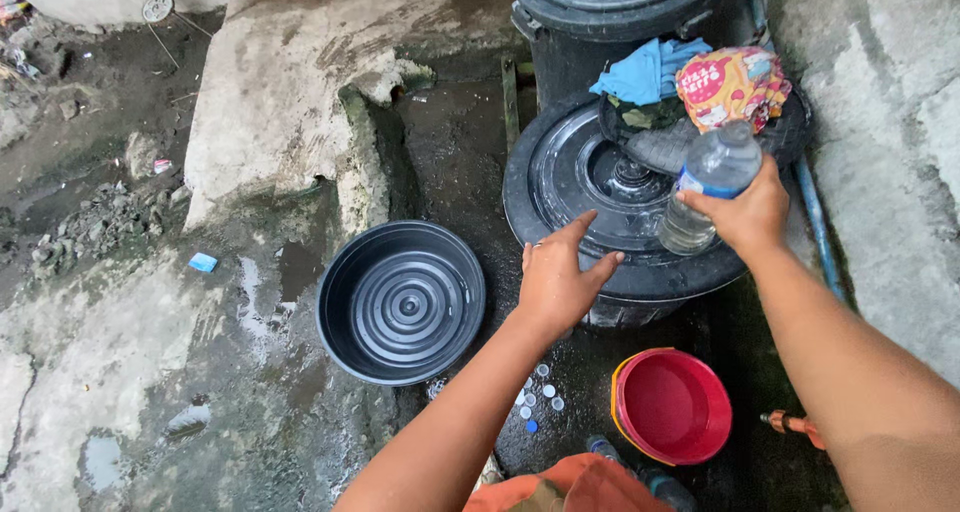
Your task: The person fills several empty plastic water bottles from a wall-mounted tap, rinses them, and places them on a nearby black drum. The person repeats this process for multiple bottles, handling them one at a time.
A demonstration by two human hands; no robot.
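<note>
Both hands work over a black drum lid (575, 187) — the left hand (555, 282) rests loose and spread at its near rim, gripping nothing, seemingly to steady the body, while the right hand (750, 212) is wrapped around a clear plastic bottle (710, 177), holding it tilted over the lid.

Far left, the wet concrete ground (120, 352) is puddled and littered. Next comes an upturned black basin (402, 302), set on the floor beside the drum, probably kept within reach. Small bottle caps (535, 397) lie scattered just below the left forearm — loose on the ground. A red bowl (672, 405) stands open at the drum's foot. On the lid's far side sit a second bottle lying flat (655, 150), a blue cloth (648, 72) and a crumpled snack wrapper (732, 87), parked there off the wet floor.
</note>
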